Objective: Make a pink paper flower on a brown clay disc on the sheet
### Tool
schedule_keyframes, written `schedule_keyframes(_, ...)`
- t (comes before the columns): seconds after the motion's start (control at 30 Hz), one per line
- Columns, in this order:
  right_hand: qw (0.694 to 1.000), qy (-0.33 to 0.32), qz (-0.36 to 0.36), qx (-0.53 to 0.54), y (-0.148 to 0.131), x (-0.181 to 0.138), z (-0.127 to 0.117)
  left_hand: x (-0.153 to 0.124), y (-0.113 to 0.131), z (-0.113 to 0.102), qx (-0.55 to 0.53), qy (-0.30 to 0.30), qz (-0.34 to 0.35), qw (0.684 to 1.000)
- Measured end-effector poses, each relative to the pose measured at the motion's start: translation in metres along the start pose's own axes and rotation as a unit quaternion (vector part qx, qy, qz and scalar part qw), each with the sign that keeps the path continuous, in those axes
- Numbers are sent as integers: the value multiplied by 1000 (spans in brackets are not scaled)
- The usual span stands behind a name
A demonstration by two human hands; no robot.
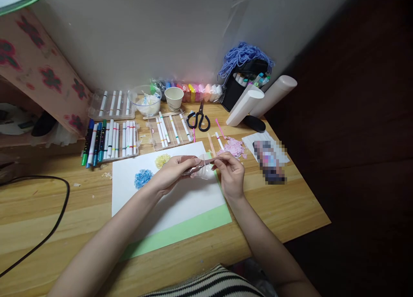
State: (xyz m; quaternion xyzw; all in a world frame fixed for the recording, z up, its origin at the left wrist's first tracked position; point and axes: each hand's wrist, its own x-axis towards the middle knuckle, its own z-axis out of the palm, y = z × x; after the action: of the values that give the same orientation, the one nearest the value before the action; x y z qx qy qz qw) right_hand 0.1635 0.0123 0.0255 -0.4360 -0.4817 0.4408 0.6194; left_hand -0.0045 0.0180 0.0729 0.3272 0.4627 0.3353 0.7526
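Observation:
Over the white paper [167, 215], both hands hold a small clear plastic bag [204, 170] with a brownish part along its top. My left hand [172, 170] is closed around the bag's left side, thumb on top. At the other end, my right hand [231, 174] pinches the bag's edge between thumb and fingers. What the bag contains is hard to make out. On the paper lie a blue clump of shreds [143, 179] and a yellow clump [161, 160], left of my hands. A green sheet [180, 230] shows beneath the paper.
Marker trays [169, 131] line the back, near scissors [200, 118], a paper cup [174, 98] and a clear bowl [146, 101]. Pink shreds [235, 147] lie right of my hands. White bottles [247, 105] stand by a black pen holder [234, 92]. A black cable [61, 215] curves at left.

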Motion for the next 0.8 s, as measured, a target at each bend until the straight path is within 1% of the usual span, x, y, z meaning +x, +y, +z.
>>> schedule_keyframes(0.07,998,36,25,34,3,3,-2,1,0,-1,-20,12,-8,1000)
schedule_keyframes(0.13,998,32,31,42,3,6,-4,2,0,-3,-28,22,-13,999)
schedule_keyframes(0.2,999,-12,28,28,1,7,-5,3,0,-5,-34,22,-10,999)
schedule_keyframes(0.27,997,-65,33,10,-2,6,-4,4,-1,-6,-40,7,0,999)
schedule_keyframes(0.33,994,-102,42,2,-5,4,-1,5,-4,-7,-43,-6,8,999)
schedule_keyframes(0.47,990,-135,38,-9,-9,0,2,6,-7,-7,-32,11,14,999)
schedule_keyframes(0.6,979,-193,33,-50,-13,1,0,6,-7,-4,-23,32,20,999)
schedule_keyframes(0.67,974,-214,20,-70,-15,0,-1,5,-6,-3,-15,38,24,999)
schedule_keyframes(0.73,973,-215,1,-84,-17,-1,0,5,-7,0,-10,42,36,998)
schedule_keyframes(0.8,976,-202,-9,-86,-18,-3,1,5,-8,3,-11,49,52,997)
